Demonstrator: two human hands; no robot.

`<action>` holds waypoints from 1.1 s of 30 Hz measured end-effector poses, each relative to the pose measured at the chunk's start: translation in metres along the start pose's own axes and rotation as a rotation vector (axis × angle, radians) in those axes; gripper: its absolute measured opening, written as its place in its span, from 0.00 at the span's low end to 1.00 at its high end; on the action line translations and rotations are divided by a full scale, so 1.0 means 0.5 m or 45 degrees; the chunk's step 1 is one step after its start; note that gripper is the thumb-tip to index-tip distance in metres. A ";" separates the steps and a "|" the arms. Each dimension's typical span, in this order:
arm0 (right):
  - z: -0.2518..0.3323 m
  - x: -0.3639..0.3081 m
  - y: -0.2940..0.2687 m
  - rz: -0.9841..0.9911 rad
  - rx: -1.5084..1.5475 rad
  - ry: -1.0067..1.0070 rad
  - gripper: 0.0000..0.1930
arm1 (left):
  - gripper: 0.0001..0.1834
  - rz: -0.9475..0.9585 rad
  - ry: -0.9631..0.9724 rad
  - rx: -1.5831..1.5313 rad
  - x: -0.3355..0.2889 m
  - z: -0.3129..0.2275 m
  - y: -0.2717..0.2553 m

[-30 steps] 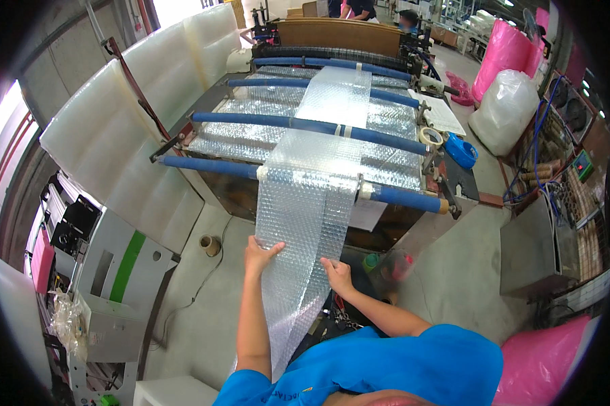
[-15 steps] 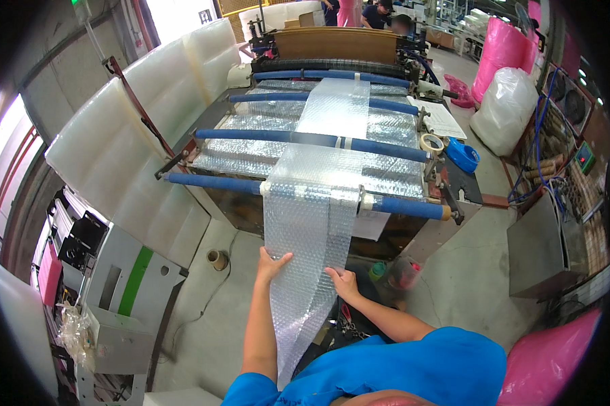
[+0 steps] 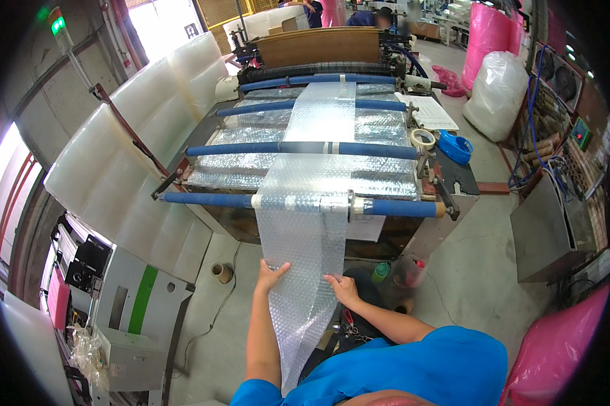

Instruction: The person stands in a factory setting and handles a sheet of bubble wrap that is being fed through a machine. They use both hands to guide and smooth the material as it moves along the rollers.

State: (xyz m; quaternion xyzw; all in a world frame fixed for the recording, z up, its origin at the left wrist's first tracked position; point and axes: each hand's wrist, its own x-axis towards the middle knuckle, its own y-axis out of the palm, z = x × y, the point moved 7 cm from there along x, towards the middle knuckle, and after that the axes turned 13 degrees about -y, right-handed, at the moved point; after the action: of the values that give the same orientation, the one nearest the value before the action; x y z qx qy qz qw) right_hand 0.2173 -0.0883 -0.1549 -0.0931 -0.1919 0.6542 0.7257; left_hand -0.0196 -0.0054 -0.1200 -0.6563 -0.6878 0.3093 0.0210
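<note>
A long clear strip of bubble wrap [image 3: 301,237] runs down over the blue rollers of a machine toward my body. My left hand [image 3: 271,276] grips its left edge, thumb on top and the other fingers behind. On the right edge, my right hand [image 3: 342,289] pinches the film between thumb and fingers. Below my hands the strip narrows and folds toward my lap. The front blue roller [image 3: 406,208] carries the strip above my hands. Further back, the film crosses another blue roller [image 3: 379,150] over a silvery quilted bed [image 3: 234,162].
A tape roll [image 3: 422,139] and blue tape dispenser [image 3: 455,147] lie at the machine's right side, near papers [image 3: 430,111]. Large bubble-wrap rolls [image 3: 129,135] stand left. A cardboard core [image 3: 221,273] and a cable are on the floor. Pink film [image 3: 562,338] bulges at lower right.
The view has shifted slightly, so the machine sits a little lower and further left. Both hands keep their hold on the bubble wrap, with little movement relative to it.
</note>
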 end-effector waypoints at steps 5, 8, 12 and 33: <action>-0.007 -0.009 0.005 -0.204 0.071 -0.122 0.19 | 0.45 -0.073 0.087 -0.022 0.012 0.009 -0.004; 0.034 0.048 -0.024 -0.138 0.173 -0.113 0.20 | 0.43 -0.080 0.107 -0.108 0.030 -0.056 -0.019; 0.076 0.141 -0.066 -0.161 0.208 -0.265 0.21 | 0.42 -0.163 0.205 -0.140 0.071 -0.131 -0.039; 0.188 -0.132 0.016 0.304 0.627 0.200 0.18 | 0.16 -0.430 0.161 -0.412 -0.201 -0.046 -0.175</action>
State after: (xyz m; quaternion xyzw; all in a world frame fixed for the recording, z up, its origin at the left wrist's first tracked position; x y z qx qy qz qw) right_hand 0.1677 -0.1632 -0.0827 0.0135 0.0419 0.7526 0.6570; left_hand -0.0737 -0.0839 -0.0238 -0.5450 -0.8257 0.1455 0.0100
